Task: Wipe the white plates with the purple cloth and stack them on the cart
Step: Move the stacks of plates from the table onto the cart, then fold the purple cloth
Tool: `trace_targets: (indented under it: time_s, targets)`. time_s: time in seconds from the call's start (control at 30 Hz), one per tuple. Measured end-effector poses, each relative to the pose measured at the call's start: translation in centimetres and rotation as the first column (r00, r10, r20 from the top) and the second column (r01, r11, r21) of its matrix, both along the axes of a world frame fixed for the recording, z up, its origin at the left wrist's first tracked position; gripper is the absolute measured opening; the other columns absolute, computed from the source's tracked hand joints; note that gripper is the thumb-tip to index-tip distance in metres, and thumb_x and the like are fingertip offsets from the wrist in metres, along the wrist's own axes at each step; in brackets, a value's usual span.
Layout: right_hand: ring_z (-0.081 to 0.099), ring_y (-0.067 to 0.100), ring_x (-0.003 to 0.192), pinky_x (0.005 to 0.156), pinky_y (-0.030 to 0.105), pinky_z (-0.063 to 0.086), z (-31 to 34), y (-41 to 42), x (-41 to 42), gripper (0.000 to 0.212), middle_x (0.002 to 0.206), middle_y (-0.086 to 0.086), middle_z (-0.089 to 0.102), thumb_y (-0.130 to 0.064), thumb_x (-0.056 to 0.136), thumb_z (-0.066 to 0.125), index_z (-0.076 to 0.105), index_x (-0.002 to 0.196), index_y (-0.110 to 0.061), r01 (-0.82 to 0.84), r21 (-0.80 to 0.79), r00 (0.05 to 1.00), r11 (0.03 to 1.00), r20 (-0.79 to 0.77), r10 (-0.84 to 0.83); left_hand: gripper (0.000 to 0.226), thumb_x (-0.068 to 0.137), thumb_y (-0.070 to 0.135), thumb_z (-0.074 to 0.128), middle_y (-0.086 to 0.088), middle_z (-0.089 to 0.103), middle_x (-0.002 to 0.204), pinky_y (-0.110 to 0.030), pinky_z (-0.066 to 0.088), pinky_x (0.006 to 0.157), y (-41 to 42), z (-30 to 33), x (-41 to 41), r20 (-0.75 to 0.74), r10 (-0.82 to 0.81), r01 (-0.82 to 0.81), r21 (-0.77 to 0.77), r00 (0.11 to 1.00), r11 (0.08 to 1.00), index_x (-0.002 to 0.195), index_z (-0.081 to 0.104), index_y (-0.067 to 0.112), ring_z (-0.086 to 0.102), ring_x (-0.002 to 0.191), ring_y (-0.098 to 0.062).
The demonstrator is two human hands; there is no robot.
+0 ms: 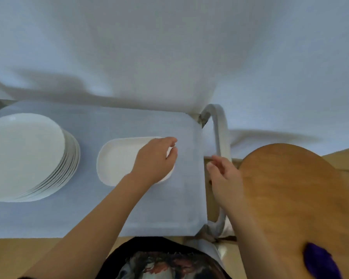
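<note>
At the left edge of the cart [89,214], whose top is covered with a pale blue cloth [149,198], stands a stack of round white plates [26,156], about ten high. Just right of the stack, near the middle of the cart top, lies a single white oblong plate [119,160] with rounded ends. The person's left hand [155,158] is over the right end of this plate, fingers loosely curled, thumb and forefinger close together at the rim — whether they actually pinch it cannot be told. Further right, beyond the cart's right edge and beside its curved metal handle [220,133], the right hand [224,176] hovers with relaxed, slightly bent fingers, holding nothing. To the right again is a round wooden table [294,190], and near its front edge, at the lower right, lies the purple cloth [320,260] — well apart from both hands.
</note>
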State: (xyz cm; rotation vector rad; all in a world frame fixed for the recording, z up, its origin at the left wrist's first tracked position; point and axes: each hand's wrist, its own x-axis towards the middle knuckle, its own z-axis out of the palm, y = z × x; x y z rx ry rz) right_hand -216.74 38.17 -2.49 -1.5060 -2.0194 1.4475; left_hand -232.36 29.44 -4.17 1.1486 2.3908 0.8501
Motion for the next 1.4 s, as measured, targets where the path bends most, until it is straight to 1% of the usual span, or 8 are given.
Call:
trace_targets:
  time_s: [0.2,0.4,0.6,0.7,0.83,0.97,1.23,1.4]
  targets:
    - [0.061,0.004,0.077,0.069,0.023,0.049,1.2,2.8,12.3,0.021,0.084,-0.010,0.065,-0.015,0.092,0.052,0.061,0.086,-0.033,0.262,0.109,0.954,0.959,-0.183,-0.239,0.027,0.095,0.025,0.048,-0.004,0.068,0.105,-0.031,0.044,0.082,7.5,3.3,11.6,-0.077,-0.405,0.411,0.100,0.911,0.906,0.114,0.063,0.013,0.057,0.100,-0.022]
    - [0.062,0.015,0.088,0.079,0.033,0.050,-2.8,5.4,26.9,0.010,0.088,-0.006,0.065,-0.017,0.093,0.054,0.063,0.095,-0.022,0.426,0.082,0.902,0.901,0.035,-0.429,0.031,0.097,0.028,0.042,0.002,0.066,0.111,-0.035,0.051,0.086,13.8,1.1,24.7,-0.006,-0.654,0.653,-0.063,0.756,0.755,0.120,0.060,0.018,0.059,0.103,-0.016]
    - [0.055,-0.012,0.073,0.057,0.003,0.038,-6.8,7.8,38.2,0.011,0.082,-0.016,0.060,-0.019,0.093,0.053,0.063,0.096,-0.022,0.523,0.045,0.842,0.851,0.127,-0.524,0.035,0.098,0.030,0.037,-0.005,0.064,0.116,-0.034,0.048,0.086,17.9,-3.1,35.8,0.129,-0.778,0.772,-0.297,0.615,0.561,0.123,0.056,0.015,0.058,0.105,-0.023]
    - [0.054,-0.006,0.077,0.064,0.008,0.036,-9.2,9.4,42.0,0.015,0.090,-0.014,0.060,-0.021,0.092,0.053,0.063,0.103,-0.022,0.518,0.020,0.835,0.855,0.206,-0.510,0.034,0.097,0.027,0.039,-0.010,0.063,0.121,-0.039,0.047,0.093,19.3,-5.4,40.1,0.174,-0.791,0.786,-0.357,0.586,0.504,0.120,0.058,0.011,0.057,0.112,-0.028]
    - [0.057,0.018,0.103,0.084,0.030,0.042,-13.3,10.8,45.3,0.018,0.107,-0.001,0.059,-0.023,0.089,0.055,0.059,0.106,-0.021,0.453,-0.026,0.833,0.891,0.369,-0.412,0.034,0.096,0.027,0.041,-0.005,0.062,0.125,-0.031,0.042,0.091,20.6,-8.6,44.0,0.255,-0.777,0.790,-0.420,0.575,0.447,0.125,0.056,0.016,0.054,0.117,-0.026]
    - [0.044,0.023,0.125,0.105,0.041,0.035,-17.1,11.4,46.9,0.050,0.137,0.007,0.045,-0.029,0.087,0.057,0.047,0.133,-0.016,0.371,-0.073,0.809,0.926,0.514,-0.284,0.038,0.096,0.027,0.046,-0.002,0.061,0.126,-0.030,0.041,0.093,21.2,-11.6,46.0,0.368,-0.708,0.778,-0.470,0.602,0.417,0.133,0.050,0.018,0.053,0.118,-0.023]
    - [0.022,0.030,0.138,0.111,0.045,0.025,-21.5,12.1,47.2,0.069,0.152,0.007,0.024,-0.026,0.089,0.057,0.021,0.148,-0.023,0.244,-0.087,0.722,0.966,0.681,-0.121,0.041,0.094,0.029,0.050,-0.004,0.061,0.127,-0.029,0.042,0.093,20.8,-14.6,46.7,0.486,-0.547,0.728,-0.530,0.682,0.436,0.132,0.051,0.014,0.056,0.115,-0.022]
    - [0.047,0.029,0.122,0.100,0.038,0.039,-20.4,14.4,47.4,0.042,0.135,0.011,0.050,-0.008,0.094,0.039,0.045,0.135,-0.014,0.367,-0.088,0.790,0.926,0.555,-0.260,0.040,0.094,0.027,0.052,-0.003,0.062,0.124,-0.026,0.040,0.096,20.3,-14.0,45.2,0.546,-0.370,0.653,-0.537,0.752,0.534,0.131,0.053,0.014,0.056,0.114,-0.019]
